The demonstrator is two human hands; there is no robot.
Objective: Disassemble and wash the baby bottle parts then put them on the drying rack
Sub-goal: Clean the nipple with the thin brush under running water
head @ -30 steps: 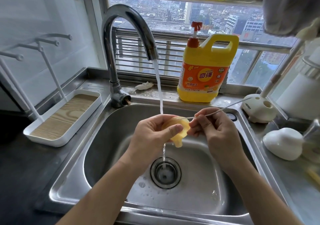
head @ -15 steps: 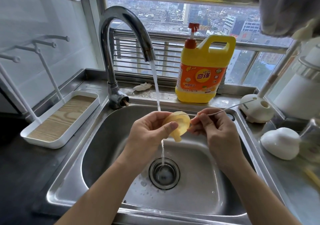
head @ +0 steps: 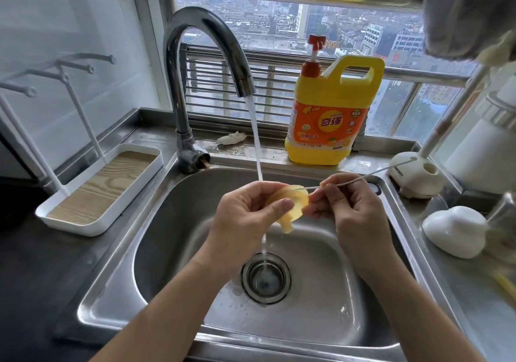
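Over the steel sink, my left hand grips a yellowish silicone bottle nipple, its tip pointing down. My right hand pinches a thin white straw brush whose end reaches into the nipple's base. Water runs from the curved faucet and falls just behind my left hand into the drain. The white drying rack, with a wood-grain tray and upright pegs, stands left of the sink.
A yellow dish soap jug stands on the ledge behind the sink. At the right are a white brush stand, a white domed part and a white appliance. A crumpled white scrap lies by the faucet.
Both hands have stayed under the water with the nipple and the thin brush. The nipple has turned slightly in my left hand's grip.
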